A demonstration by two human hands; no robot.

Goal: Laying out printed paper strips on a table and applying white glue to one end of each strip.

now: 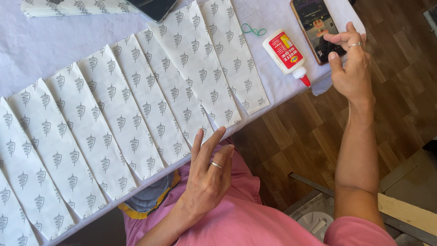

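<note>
Two hands, both open-fingered, gripping nothing. Right hand (349, 68) fingertips touching phone (316, 28), just right of white glue bottle (286, 53) with red label and red cap. Left hand (209, 175) hovering below bottle, by overlapping white printed paper strips (136, 105) left of it.

Bright, even daylight; soft, faint shadows. Sharp focus throughout, slight wide-angle stretch at edges. Mild glare on far phone screen (317, 27).
</note>
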